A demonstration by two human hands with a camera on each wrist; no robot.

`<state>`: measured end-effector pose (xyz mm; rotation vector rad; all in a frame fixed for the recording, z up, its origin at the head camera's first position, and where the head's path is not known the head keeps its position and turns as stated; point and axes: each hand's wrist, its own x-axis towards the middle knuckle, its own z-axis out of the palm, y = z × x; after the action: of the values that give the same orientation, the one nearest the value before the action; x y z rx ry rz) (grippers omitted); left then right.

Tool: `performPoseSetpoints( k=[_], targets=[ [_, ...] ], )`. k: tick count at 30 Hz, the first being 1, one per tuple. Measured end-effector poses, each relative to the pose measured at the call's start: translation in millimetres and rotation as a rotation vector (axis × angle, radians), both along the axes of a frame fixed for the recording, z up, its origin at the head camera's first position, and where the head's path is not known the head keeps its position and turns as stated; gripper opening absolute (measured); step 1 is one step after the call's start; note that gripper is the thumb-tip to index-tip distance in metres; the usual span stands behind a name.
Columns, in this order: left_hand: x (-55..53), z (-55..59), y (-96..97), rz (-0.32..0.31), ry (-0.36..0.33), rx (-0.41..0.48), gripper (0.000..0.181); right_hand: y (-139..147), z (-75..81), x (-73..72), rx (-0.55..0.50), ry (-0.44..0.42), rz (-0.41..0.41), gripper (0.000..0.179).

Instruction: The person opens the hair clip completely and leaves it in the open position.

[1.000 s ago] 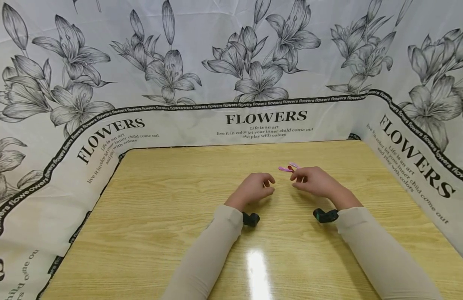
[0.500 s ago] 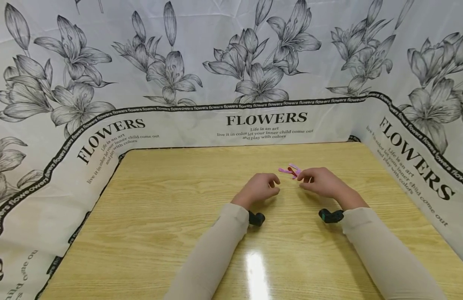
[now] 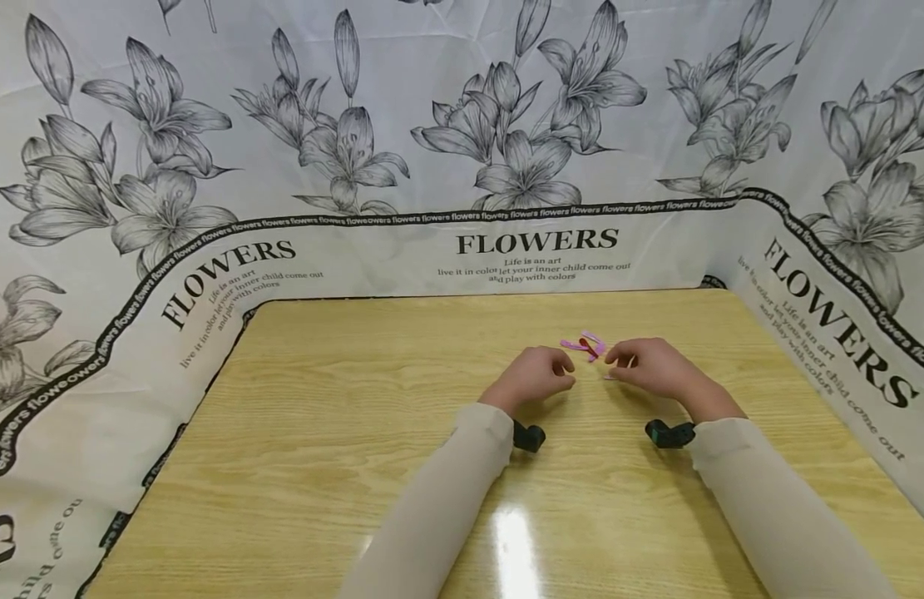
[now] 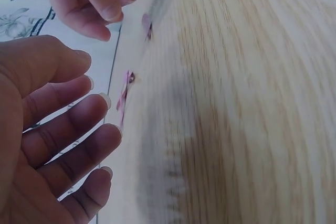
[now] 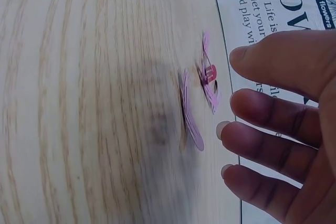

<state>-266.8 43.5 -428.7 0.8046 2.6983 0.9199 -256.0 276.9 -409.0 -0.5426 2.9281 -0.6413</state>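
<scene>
A small cluster of thin pink hair clips (image 3: 595, 339) lies on the table, with a red hair clip (image 3: 585, 344) among them. A separate pink hair clip (image 5: 190, 111) lies nearer, below the right fingertips; in the head view the right hand hides most of it. My right hand (image 3: 649, 366) hovers just right of the cluster, fingers loosely bent and holding nothing. My left hand (image 3: 535, 376) hangs to the left of the clips, its fingers relaxed and parted, with nothing between them. The two hands face each other across a narrow gap.
The wooden table (image 3: 342, 433) spreads out around the hands. Behind it and along both sides hangs a white cloth (image 3: 387, 258) printed with flowers and lettering. Black wrist cameras sit under the left wrist (image 3: 529, 438) and right wrist (image 3: 669, 433).
Both hands have shifted a little to the right. More of the pink and red clips shows now as the right hand has drawn off them, and a pink bit appears at its fingertips.
</scene>
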Motion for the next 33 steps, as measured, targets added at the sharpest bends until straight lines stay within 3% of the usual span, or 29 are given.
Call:
performPoseSetpoints(
  k=[12, 33],
  targets=[
    [1.2, -4.2, 19.6, -0.043, -0.017, -0.005, 0.019, 11, -4.1, 1.9, 0.023, -0.003, -0.02, 0.023],
    [-3.8, -5.0, 42.6, -0.014, -0.025, 0.004, 0.017, 17, -9.6, -8.5, 0.06, -0.002, -0.041, 0.02]
  ],
)
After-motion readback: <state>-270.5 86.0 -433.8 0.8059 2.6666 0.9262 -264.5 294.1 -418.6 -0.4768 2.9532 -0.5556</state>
